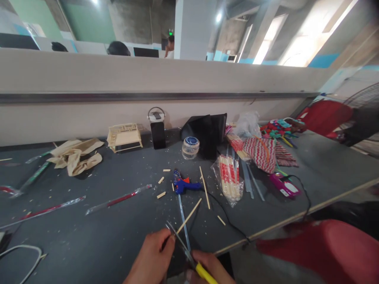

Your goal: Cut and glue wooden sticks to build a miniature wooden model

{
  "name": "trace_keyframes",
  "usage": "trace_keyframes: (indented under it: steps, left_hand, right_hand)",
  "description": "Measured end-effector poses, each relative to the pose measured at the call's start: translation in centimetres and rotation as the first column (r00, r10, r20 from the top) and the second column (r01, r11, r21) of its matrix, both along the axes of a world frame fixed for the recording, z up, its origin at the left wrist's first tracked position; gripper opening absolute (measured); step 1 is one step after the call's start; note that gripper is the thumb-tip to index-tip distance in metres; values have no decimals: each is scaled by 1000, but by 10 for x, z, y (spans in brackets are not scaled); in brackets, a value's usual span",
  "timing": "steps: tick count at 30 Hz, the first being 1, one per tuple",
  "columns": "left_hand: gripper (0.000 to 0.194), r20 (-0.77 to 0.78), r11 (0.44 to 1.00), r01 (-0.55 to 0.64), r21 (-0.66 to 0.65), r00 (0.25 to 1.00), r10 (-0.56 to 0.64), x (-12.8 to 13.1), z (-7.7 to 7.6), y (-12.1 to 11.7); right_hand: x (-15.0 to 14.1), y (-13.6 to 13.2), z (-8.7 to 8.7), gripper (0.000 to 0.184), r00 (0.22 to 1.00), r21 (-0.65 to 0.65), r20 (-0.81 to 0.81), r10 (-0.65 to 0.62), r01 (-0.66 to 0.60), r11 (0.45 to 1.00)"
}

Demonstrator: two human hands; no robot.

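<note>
My left hand (152, 258) pinches the near end of a thin wooden stick (189, 215) that slants up to the right over the dark table. My right hand (211, 268) grips yellow-handled scissors (185, 248) whose open blades sit around the stick close to my left fingers. Just beyond lie a blue and red glue gun (184, 184) with a clear glue stick trailing toward me, another long stick (205, 192), and several short cut stick pieces (161, 194).
A bag of wooden chopsticks (230, 178) lies right of the glue gun. A small wooden model bed (124, 136), crumpled brown paper (74, 156), a clear jar (190, 148), a black box (207, 132), patterned cloth (262, 152) and a pink device (284, 186) with a cable stand further back. A red chair (322, 248) is at right.
</note>
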State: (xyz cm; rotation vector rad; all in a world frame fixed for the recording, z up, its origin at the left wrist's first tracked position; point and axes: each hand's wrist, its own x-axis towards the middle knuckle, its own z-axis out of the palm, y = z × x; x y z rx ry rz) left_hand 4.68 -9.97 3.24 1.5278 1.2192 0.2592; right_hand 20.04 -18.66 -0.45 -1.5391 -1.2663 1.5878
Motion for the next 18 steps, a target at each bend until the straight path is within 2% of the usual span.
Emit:
trace_keyframes:
  steps: [3, 7, 14, 18]
  left_hand:
    - [32, -5, 999, 39, 2, 999, -39, 2, 1, 3]
    - [30, -21, 999, 34, 7, 999, -34, 1, 1, 5]
    - [33, 1, 995, -2, -101, 1000, 3, -6, -4, 1]
    - [38, 21, 978, 6, -209, 1000, -2, -7, -10, 4]
  right_hand:
    - [3, 3, 4, 31, 998, 50, 63, 21, -25, 998]
    - [5, 6, 9, 28, 979, 71, 180, 99, -113, 991]
    - [-3, -1, -8, 39, 999, 29, 33, 41, -42, 999]
    - [-4, 2, -3, 32, 997, 9, 14, 75, -75, 997]
